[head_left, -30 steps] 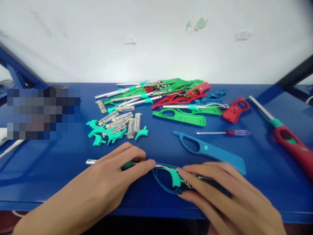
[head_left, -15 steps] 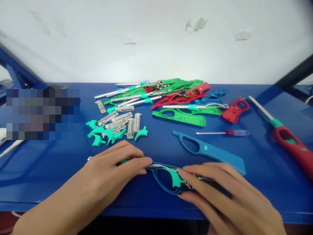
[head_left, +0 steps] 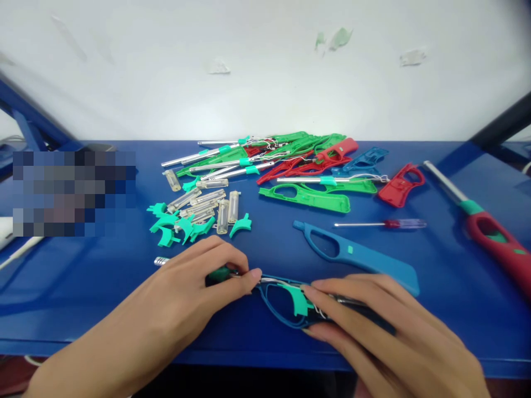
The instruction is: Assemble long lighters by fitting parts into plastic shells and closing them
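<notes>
Low in the middle lies a blue lighter casing half (head_left: pixel 274 316), its inside facing up, with a green trigger (head_left: pixel 299 301) and white wires at its loop. My right hand (head_left: pixel 398 326) is closed around the handle end, fingertips beside the trigger. At the neck end, my left hand (head_left: pixel 207 293) pinches thumb and fingers by the wires. A metal lighter tube (head_left: pixel 161 261) pokes out left of that hand, and a dark green part (head_left: pixel 220 275) shows between its fingers; the rest is covered. Just behind lies another blue casing half (head_left: pixel 360 258), outer side up.
Several green triggers (head_left: pixel 166 236) and clear fuel tanks (head_left: pixel 223 216) lie behind my left hand. Farther back are metal tubes with wires and green casing halves (head_left: pixel 307 198). A screwdriver (head_left: pixel 381 224), a red casing piece (head_left: pixel 400 188) and a whole red lighter (head_left: pixel 493 232) are at right.
My left hand's fingers have shifted slightly at the neck, so more of the metal tube's end and the dark green part show. My right hand holds nearly still.
</notes>
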A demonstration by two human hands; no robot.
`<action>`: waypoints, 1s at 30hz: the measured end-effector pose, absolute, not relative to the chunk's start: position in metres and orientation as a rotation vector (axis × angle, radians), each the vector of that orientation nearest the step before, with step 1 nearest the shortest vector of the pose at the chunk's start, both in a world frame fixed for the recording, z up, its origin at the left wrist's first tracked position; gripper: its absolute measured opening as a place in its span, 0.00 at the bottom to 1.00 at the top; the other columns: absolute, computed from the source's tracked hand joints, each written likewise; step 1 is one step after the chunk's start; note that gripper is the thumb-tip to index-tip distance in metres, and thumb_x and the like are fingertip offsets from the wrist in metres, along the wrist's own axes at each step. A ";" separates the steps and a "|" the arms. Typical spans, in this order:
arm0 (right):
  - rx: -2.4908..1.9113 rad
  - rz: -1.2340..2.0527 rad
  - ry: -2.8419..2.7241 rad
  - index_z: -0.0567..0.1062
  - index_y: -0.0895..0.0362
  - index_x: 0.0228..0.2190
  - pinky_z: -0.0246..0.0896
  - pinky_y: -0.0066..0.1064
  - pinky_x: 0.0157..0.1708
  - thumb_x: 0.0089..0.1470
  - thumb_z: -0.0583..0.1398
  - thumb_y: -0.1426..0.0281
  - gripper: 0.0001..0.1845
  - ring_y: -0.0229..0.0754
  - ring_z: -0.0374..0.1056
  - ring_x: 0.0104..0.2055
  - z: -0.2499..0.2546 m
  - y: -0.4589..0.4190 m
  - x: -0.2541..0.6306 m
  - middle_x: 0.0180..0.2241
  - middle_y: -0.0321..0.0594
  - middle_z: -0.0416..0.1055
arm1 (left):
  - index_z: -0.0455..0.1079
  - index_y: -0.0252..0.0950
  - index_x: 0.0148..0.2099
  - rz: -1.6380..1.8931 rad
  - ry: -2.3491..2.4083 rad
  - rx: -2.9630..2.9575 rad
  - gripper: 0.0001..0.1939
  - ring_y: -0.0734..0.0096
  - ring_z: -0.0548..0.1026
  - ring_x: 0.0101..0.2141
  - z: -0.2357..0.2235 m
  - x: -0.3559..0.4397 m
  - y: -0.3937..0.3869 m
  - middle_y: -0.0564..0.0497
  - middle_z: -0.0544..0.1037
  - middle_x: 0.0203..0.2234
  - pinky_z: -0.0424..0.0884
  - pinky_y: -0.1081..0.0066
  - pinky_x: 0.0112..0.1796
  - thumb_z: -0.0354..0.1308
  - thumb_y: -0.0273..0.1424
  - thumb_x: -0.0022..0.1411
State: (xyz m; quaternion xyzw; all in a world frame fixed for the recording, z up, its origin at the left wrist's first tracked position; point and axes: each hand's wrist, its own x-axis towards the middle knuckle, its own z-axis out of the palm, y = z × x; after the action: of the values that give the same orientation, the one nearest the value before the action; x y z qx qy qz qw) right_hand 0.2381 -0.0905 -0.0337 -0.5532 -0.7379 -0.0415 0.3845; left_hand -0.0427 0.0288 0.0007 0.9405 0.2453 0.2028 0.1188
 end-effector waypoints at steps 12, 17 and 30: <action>-1.381 -0.179 -2.112 0.89 0.44 0.48 0.81 0.20 0.47 0.83 0.51 0.60 0.25 0.34 0.87 0.43 -0.009 -0.081 0.256 0.45 0.26 0.89 | 0.72 0.36 0.63 0.551 0.657 2.858 0.25 0.66 0.69 0.54 0.006 -0.032 0.012 0.47 0.74 0.55 0.65 0.67 0.59 0.46 0.10 0.76; -1.401 -0.200 -2.058 0.90 0.45 0.46 0.81 0.20 0.46 0.83 0.52 0.58 0.25 0.34 0.87 0.42 -0.006 -0.080 0.250 0.44 0.30 0.89 | 0.70 0.36 0.65 0.528 0.684 2.910 0.34 0.68 0.69 0.51 0.001 -0.037 0.013 0.48 0.74 0.52 0.67 0.72 0.54 0.41 0.05 0.69; -1.408 -0.181 -2.050 0.89 0.44 0.46 0.79 0.21 0.45 0.82 0.55 0.58 0.22 0.33 0.86 0.41 -0.005 -0.079 0.249 0.43 0.26 0.89 | 0.75 0.47 0.65 0.408 0.774 2.871 0.31 0.63 0.75 0.47 0.001 -0.034 0.009 0.49 0.77 0.50 0.74 0.68 0.45 0.42 0.14 0.76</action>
State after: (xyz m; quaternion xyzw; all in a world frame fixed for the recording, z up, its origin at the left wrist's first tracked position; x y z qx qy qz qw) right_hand 0.2491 -0.0794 -0.0054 -0.5353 -0.7794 -0.0689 0.3183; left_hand -0.0338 0.0095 0.0012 0.9542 0.2572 0.1355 0.0702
